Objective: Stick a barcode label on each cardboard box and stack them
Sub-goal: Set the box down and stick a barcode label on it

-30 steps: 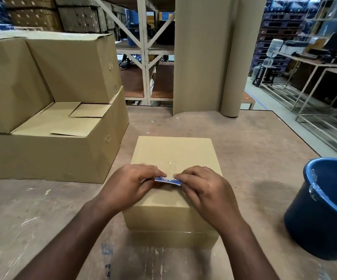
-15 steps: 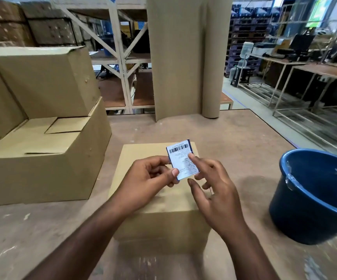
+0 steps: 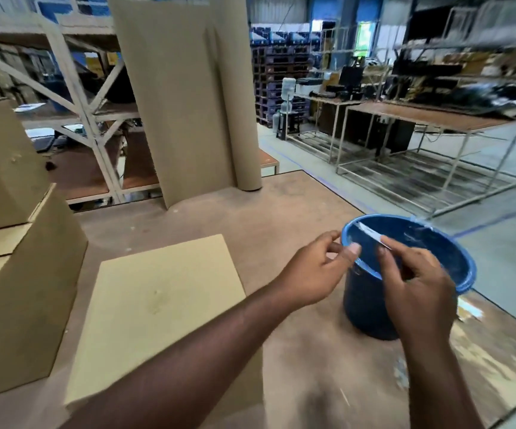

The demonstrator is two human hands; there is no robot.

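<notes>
A: Both hands over round blue plastic bucket [image 3: 411, 267]; right hand [image 3: 417, 283] pinches thin white label strip [image 3: 371, 233], left hand [image 3: 315, 270] pinches too, contents unclear.

B: Progress?

A: Small tan cardboard box [image 3: 157, 305] sits left, top bare, unlabelled, unstacked. Big brown cartons [image 3: 18, 274] stacked far left; corrugated cardboard roll [image 3: 188, 103] behind. Nothing blocks.

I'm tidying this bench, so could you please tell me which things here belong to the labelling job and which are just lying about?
Belong to the job:
- small cardboard box on the table
- stacked boxes at left
- label strip pinched in the right hand
- left hand
- blue bucket, under the strip

Just lying about:
- corrugated cardboard roll
- metal shelving
</notes>
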